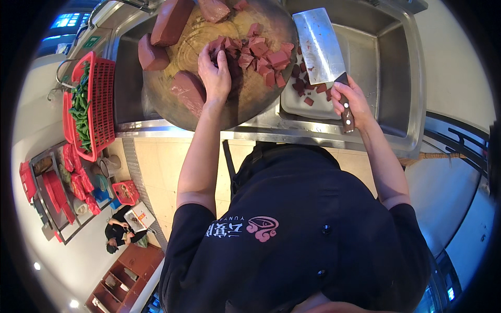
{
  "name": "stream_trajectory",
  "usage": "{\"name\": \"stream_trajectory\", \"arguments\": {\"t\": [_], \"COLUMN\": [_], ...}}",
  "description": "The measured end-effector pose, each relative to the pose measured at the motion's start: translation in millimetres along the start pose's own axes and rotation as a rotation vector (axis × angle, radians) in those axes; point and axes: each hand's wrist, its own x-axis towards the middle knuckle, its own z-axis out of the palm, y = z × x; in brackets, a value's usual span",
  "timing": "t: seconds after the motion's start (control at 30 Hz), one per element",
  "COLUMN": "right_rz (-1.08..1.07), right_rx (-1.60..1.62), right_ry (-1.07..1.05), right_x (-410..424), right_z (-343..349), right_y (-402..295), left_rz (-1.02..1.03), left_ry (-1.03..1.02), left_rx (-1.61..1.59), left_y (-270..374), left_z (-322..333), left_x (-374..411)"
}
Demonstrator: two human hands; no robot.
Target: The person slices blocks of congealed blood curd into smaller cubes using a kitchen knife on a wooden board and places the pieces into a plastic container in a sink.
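My left hand (pixel 216 76) is cupped over dark red pieces on a round wooden chopping block (pixel 188 47), its thumb and fingers around some of them. Beside it, to the right, lies a heap of cut cubes (pixel 268 60) that look like blood curd. Larger uncut blocks (pixel 172 21) rest on the left and far parts of the wood, one of them (pixel 188 92) close by my left wrist. My right hand (pixel 352 98) grips the dark riveted handle of a cleaver (pixel 319 45). Its broad blade, with red bits stuck on it, is over the right sink basin, off the block.
A pale tub (pixel 325 109) with several dark cubes sits in the steel sink (pixel 397 78) under the blade. Left of the sink, a red plastic basket (pixel 102 105) holds green peppers (pixel 81 111). Farther back are a loaded rack (pixel 58 195) and another person (pixel 117 231) by a white box.
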Motion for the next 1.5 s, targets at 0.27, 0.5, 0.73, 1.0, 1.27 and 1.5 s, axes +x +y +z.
{"name": "stream_trajectory", "arguments": {"t": [0.27,0.5,0.73,1.0,1.27,1.5], "right_rz": [-0.025,-0.069,-0.024,-0.011,0.047,0.041], "right_rx": [0.088,0.132,0.154,0.139,0.126,0.151], "right_ry": [-0.052,-0.033,0.004,0.022,-0.096,-0.213], "right_x": [0,-6,-23,-5,21,22], "right_z": [-1,6,28,98,176,166], "right_y": [21,33,47,61,81,66], "left_rz": [-0.054,-0.072,-0.119,0.013,0.116,0.18], "left_ry": [0.038,-0.034,-0.15,-0.15,-0.106,0.058], "left_rx": [0.066,0.077,-0.027,-0.069,-0.178,-0.235], "left_y": [0,4,3,0,14,38], "left_z": [-1,2,-4,1,-1,-1], "left_x": [7,10,22,19,19,27]}}
